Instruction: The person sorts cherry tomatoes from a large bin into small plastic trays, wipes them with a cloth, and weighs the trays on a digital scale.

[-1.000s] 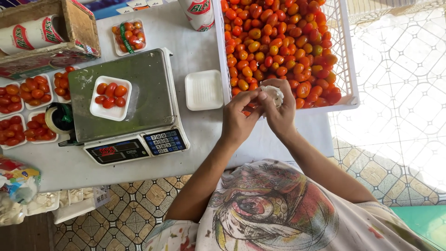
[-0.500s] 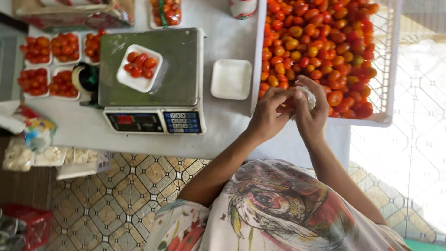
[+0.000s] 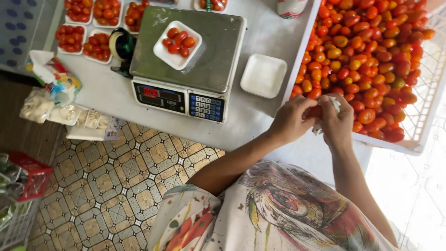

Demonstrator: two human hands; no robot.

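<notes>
Our left hand (image 3: 291,120) pinches a red tomato (image 3: 316,111) while our right hand (image 3: 337,122) presses a white cloth (image 3: 335,105) against it, over the crate (image 3: 409,145) edge.

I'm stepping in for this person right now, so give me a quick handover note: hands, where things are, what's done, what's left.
Left hand and right hand meet at the near edge of the white crate, together wiping a small tomato with a white cloth.
The crate is full of red and orange tomatoes.
Done: one white tray with tomatoes sits on the scale; filled trays stand at the table's far left.
Left: the empty tray beside the scale is unfilled.
</notes>
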